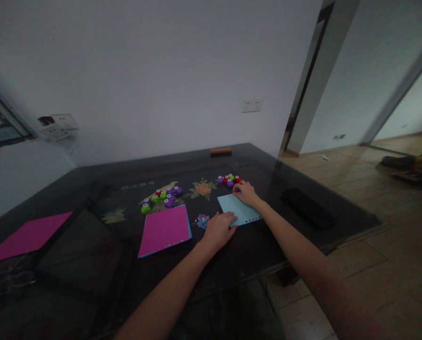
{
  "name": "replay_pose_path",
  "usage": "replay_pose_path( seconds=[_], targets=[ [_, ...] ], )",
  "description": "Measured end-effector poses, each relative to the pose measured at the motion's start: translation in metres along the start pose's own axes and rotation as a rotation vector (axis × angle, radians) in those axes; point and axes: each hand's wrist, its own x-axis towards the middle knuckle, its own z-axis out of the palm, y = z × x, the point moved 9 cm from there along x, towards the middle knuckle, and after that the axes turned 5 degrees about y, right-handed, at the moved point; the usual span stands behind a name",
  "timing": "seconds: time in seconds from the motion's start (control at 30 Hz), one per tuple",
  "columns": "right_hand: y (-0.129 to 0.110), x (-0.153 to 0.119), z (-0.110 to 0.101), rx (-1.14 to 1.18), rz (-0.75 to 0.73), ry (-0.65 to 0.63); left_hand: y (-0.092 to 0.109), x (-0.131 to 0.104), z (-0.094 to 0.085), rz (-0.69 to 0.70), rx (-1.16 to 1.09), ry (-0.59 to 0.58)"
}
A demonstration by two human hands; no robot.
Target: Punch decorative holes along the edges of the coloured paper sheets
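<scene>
A light blue sheet of paper (pixel 237 206) lies on the dark table, a row of dark holes along its near edge. My left hand (pixel 221 228) rests on the sheet's near left corner with its fingers laid out flat. At the far edge of the sheet, my right hand (pixel 245 192) has thumb and forefinger bent together on the paper. Left of my left hand is a small heap of pink and blue beads or pin heads (pixel 202 221), too small to tell. A magenta sheet (pixel 166 229) with holes along its near edge lies over blue paper further left.
Small purple, green and red eye-like pieces stand in two groups, one left (pixel 163 194) and one right (pixel 229 180). Also on the table (pixel 267 245) are a dark long case (pixel 307 207), another magenta sheet (pixel 30 234) and a brown bar (pixel 221 151) by the wall.
</scene>
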Motion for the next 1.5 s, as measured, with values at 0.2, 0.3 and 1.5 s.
replay_pose_path(
  seconds=[0.2, 0.3, 1.5],
  targets=[
    [0.001, 0.001, 0.001, 0.0, 0.004, -0.004, 0.003, 0.001, -0.001, 0.01, 0.02, -0.018],
    [0.002, 0.002, 0.002, 0.0, 0.008, -0.007, 0.003, 0.001, 0.0, 0.014, 0.034, -0.015],
    [-0.111, -0.032, -0.012, -0.029, -0.142, -0.014, -0.236, -0.109, -0.157, -0.474, 0.137, 0.374]
  ],
)
